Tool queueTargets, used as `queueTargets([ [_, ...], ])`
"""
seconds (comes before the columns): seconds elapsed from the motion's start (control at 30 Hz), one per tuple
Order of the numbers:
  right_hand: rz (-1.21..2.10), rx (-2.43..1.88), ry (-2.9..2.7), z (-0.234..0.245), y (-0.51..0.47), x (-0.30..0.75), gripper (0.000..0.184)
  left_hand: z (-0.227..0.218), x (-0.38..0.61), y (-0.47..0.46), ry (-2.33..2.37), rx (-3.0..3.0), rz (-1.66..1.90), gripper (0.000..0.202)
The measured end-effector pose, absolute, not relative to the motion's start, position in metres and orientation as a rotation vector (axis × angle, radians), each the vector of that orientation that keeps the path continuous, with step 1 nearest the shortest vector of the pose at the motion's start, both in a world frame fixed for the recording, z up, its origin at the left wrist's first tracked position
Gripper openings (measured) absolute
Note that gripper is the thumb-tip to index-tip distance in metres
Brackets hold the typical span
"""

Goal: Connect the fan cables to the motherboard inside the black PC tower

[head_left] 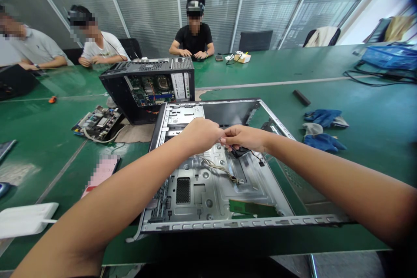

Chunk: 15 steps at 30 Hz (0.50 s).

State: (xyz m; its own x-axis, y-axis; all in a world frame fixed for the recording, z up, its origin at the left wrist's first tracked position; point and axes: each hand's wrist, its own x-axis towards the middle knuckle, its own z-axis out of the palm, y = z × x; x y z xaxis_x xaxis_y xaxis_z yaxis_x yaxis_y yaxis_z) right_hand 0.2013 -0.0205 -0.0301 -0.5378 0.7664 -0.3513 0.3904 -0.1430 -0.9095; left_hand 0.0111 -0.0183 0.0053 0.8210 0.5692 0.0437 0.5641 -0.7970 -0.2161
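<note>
An open computer case (208,221) lies on its side on the green table in front of me. Over its middle my two hands meet, fingertips touching. My left hand (203,135) is closed, its fingers mostly hidden behind the knuckles. My right hand (244,137) is pinched against it; whatever lies between the fingers is too small or hidden to name. Just under my right hand sits a dark part (240,153) with a thin black cable, partly covered. A twisted bundle of wires (218,166) rests on the metal floor of the case. Green memory sticks (252,207) lie near its front edge.
Behind stands an upright black computer case (114,91) with a motherboard showing. To the left are a circuit board assembly (97,122), a pink phone (101,173) and a white adapter (28,219). Blue gloves (325,128) lie right. Several people sit across the table.
</note>
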Motion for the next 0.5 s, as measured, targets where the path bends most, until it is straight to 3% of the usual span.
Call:
queueTargets([
  [0.5, 1.625, -1.360, -1.995, -0.0283, -0.0208, 0.1993, 0.026, 0.0075, 0.0133, -0.0190, -0.868, -2.821, 0.238, 0.015],
])
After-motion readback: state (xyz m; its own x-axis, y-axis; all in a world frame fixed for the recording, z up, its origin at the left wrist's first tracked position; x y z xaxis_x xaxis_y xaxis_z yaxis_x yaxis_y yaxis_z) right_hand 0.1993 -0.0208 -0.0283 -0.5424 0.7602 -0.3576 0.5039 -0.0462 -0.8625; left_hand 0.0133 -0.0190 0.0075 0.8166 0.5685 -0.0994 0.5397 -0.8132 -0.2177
